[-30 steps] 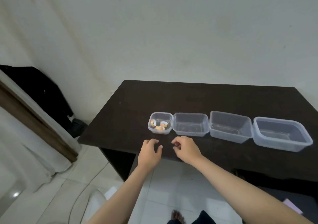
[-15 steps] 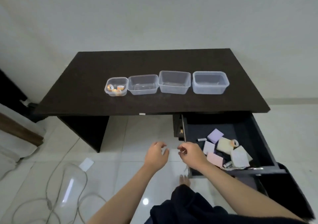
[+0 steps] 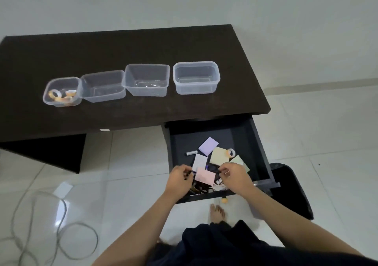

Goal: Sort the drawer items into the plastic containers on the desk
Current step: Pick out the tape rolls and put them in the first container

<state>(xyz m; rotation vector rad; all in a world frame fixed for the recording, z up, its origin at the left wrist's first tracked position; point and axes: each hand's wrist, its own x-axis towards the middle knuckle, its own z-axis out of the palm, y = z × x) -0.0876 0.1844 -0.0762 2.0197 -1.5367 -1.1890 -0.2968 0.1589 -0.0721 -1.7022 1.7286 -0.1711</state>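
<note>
The open drawer (image 3: 259, 143) under the desk's right side holds a purple pad (image 3: 208, 145), a yellow pad (image 3: 219, 156), a white pad (image 3: 199, 161), a pink pad (image 3: 205, 176), a green pad (image 3: 238, 161), a tape roll (image 3: 231, 153) and a small marker (image 3: 191, 153). My left hand (image 3: 180, 181) pinches a thin dark pen (image 3: 193, 171) beside the pink pad. My right hand (image 3: 235, 175) hovers over the drawer's front with curled fingers; what they hold is unclear. Four clear containers stand in a row on the desk (image 3: 143, 47): small one with tape rolls (image 3: 51, 85), second (image 3: 102, 75), third (image 3: 146, 69), fourth (image 3: 196, 66).
A grey cable (image 3: 61, 231) loops on the white tiled floor at the left. A black bin (image 3: 290, 188) stands right of the drawer. My bare foot (image 3: 217, 212) is below the drawer front, near a small orange thing (image 3: 224, 200).
My view swung from the desk top down to the open drawer. Both hands dropped from the desk's edge into the drawer's front, and the left now pinches a pen.
</note>
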